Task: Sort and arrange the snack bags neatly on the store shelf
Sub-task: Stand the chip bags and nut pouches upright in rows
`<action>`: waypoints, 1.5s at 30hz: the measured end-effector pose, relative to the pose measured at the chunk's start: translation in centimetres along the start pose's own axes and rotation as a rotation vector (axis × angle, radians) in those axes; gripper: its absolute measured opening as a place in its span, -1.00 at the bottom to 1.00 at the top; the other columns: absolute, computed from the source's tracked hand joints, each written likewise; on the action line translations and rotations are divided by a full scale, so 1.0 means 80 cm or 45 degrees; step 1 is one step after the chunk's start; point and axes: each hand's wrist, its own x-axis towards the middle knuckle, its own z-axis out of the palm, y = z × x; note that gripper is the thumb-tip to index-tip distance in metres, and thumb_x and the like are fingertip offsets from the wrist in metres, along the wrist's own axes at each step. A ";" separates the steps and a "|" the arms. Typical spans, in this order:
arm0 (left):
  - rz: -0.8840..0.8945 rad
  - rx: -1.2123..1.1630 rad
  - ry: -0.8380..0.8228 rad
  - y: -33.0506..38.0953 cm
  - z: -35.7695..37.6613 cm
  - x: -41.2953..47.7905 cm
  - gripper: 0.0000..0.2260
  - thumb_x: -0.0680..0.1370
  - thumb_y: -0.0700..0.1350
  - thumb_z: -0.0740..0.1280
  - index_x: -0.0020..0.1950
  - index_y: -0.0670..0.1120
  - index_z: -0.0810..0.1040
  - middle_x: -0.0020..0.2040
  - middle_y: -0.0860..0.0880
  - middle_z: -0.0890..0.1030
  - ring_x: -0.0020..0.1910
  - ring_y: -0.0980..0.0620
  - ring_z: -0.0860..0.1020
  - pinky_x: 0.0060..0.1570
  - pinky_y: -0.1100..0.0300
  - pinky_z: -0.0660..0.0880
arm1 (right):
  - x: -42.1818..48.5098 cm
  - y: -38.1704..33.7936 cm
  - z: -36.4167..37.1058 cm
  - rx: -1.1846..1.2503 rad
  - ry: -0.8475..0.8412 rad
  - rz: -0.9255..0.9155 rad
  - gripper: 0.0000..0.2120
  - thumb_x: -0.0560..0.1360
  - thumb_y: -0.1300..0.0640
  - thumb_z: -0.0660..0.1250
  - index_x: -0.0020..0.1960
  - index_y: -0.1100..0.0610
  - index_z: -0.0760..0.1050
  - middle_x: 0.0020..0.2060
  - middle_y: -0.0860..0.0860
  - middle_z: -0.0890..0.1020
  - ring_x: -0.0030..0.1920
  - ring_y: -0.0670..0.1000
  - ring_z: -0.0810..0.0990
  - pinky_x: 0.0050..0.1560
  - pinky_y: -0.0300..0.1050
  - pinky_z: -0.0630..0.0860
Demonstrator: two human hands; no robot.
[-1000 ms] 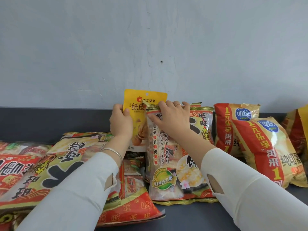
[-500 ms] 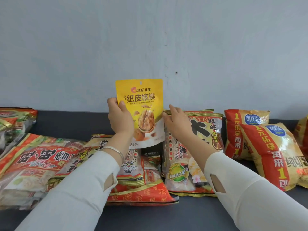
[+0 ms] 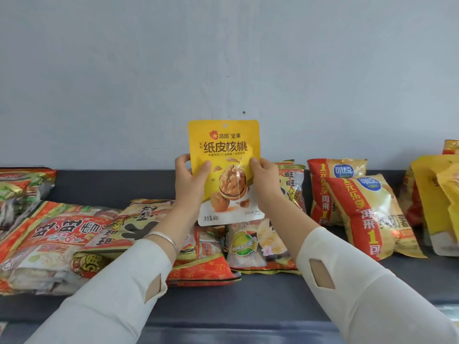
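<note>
Since half a second ago the right grip [image 3: 264, 181] has left the rice-cracker bag [image 3: 248, 247] and joined the left grip [image 3: 190, 182] on the yellow walnut pouch [image 3: 224, 155]. From the head view I see both pinching it, one at each side edge, thumbs on its front. The pouch stands upright in the air, its top half against the grey wall [image 3: 223, 58], above the heaped bags at the middle of the shelf [image 3: 248, 294]. More cracker bags [image 3: 62, 234] lie flat toward the left edge. Red-and-gold chip bags [image 3: 367, 214] lean toward the right edge. A silver bangle [image 3: 164, 238] circles the left wrist.
</note>
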 end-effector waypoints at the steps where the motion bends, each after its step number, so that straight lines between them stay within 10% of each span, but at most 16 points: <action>1: 0.008 0.009 -0.078 0.003 0.014 -0.008 -0.67 0.53 -0.12 0.36 0.22 -0.03 0.32 -0.03 0.10 0.56 -0.04 0.11 0.57 -0.04 0.19 0.51 | -0.001 -0.003 -0.015 0.000 0.055 -0.005 -0.74 0.62 0.09 0.12 -0.21 0.15 0.36 -0.31 0.11 0.39 -0.26 0.05 0.33 -0.21 -0.04 0.28; 11: -0.019 -0.034 -0.317 0.036 0.187 -0.125 -0.53 0.46 -0.08 0.43 0.30 -0.06 0.32 0.11 0.08 0.52 0.09 0.11 0.50 0.15 0.16 0.42 | -0.016 -0.032 -0.230 -0.264 0.329 -0.107 -0.72 0.62 0.07 0.10 -0.17 0.16 0.45 -0.29 0.06 0.52 -0.21 0.10 0.50 -0.11 0.04 0.47; 17: -0.226 -0.088 -0.512 0.024 0.269 -0.203 -0.53 0.44 -0.13 0.46 0.25 0.03 0.32 0.13 0.08 0.54 0.11 0.10 0.51 0.00 0.29 0.43 | -0.035 -0.027 -0.347 -0.241 0.369 -0.078 -0.66 0.62 0.13 0.12 -0.33 0.08 0.21 -0.41 -0.04 0.28 -0.39 -0.02 0.23 -0.36 -0.13 0.20; 20: -0.243 -0.092 -0.485 0.021 0.302 -0.234 -0.61 0.47 -0.19 0.42 0.21 0.02 0.35 0.01 0.16 0.53 0.01 0.17 0.51 -0.22 0.45 0.44 | -0.047 -0.024 -0.391 -0.219 0.273 -0.017 -0.90 0.63 0.14 0.13 -0.02 0.10 0.39 -0.22 -0.02 0.44 -0.19 0.00 0.39 -0.13 -0.09 0.36; 23: -0.164 0.014 -0.445 0.016 0.336 -0.254 -0.55 0.46 -0.14 0.45 0.27 0.04 0.36 0.12 0.10 0.53 0.11 0.09 0.48 0.07 0.21 0.44 | -0.046 -0.015 -0.428 -0.309 0.253 0.100 -0.65 0.63 0.17 0.11 0.40 0.13 0.29 0.16 0.07 0.52 0.02 0.08 0.49 -0.04 -0.08 0.43; 30: -0.222 0.163 -0.669 0.014 0.418 -0.293 -0.48 0.49 -0.10 0.41 0.36 -0.06 0.25 0.19 0.01 0.49 0.13 0.02 0.47 0.08 0.14 0.39 | -0.049 -0.003 -0.510 -0.338 0.504 0.149 -0.64 0.62 0.25 0.04 0.40 0.07 0.29 0.03 0.11 0.53 -0.12 0.07 0.49 -0.24 -0.09 0.43; 38: -0.281 0.349 -0.879 -0.002 0.476 -0.318 -0.13 0.21 0.15 0.50 0.42 0.02 0.18 0.31 -0.03 0.36 0.29 -0.01 0.39 0.25 0.07 0.41 | -0.046 0.030 -0.566 -0.558 0.727 0.423 -0.68 0.58 0.06 0.17 0.30 0.12 0.30 0.31 0.17 0.34 0.28 0.26 0.34 0.21 0.13 0.34; 45: -0.390 0.457 -1.097 0.002 0.491 -0.323 0.00 0.43 -0.11 0.47 0.52 0.05 -0.29 0.46 -0.07 0.25 0.35 -0.08 0.33 0.19 0.18 0.27 | -0.045 0.045 -0.588 -0.271 0.778 0.358 -0.70 0.54 -0.12 0.14 0.03 0.11 0.21 -0.16 0.04 0.47 0.00 0.21 0.52 0.16 0.28 0.45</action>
